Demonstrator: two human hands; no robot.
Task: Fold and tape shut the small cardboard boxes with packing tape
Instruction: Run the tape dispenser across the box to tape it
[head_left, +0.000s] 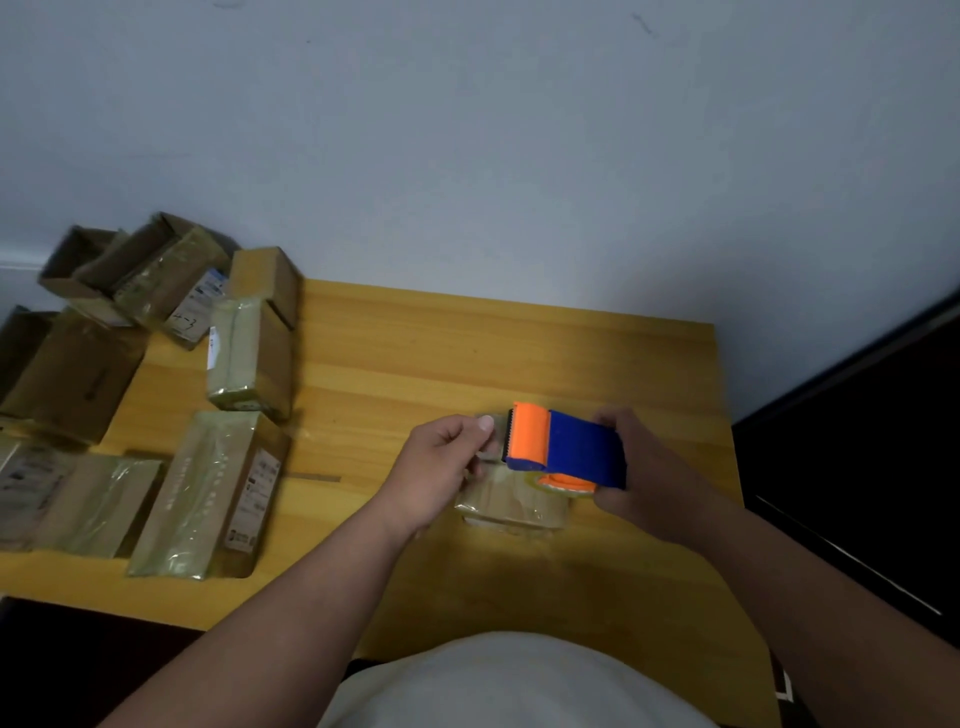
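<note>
A small cardboard box (511, 503), shiny with clear tape, lies on the wooden table (467, 353) right of centre. Just above it I hold a blue and orange tape dispenser (566, 448). My right hand (641, 475) grips its blue body from the right. My left hand (441, 467) pinches the free end of the clear tape (493, 439) at the dispenser's toothed orange edge. The two hands and the dispenser hide much of the box's top.
Several taped and open cardboard boxes (208, 493) crowd the table's left side and hang over its left edge. A pale wall rises behind the table. A dark cabinet (883, 467) stands to the right.
</note>
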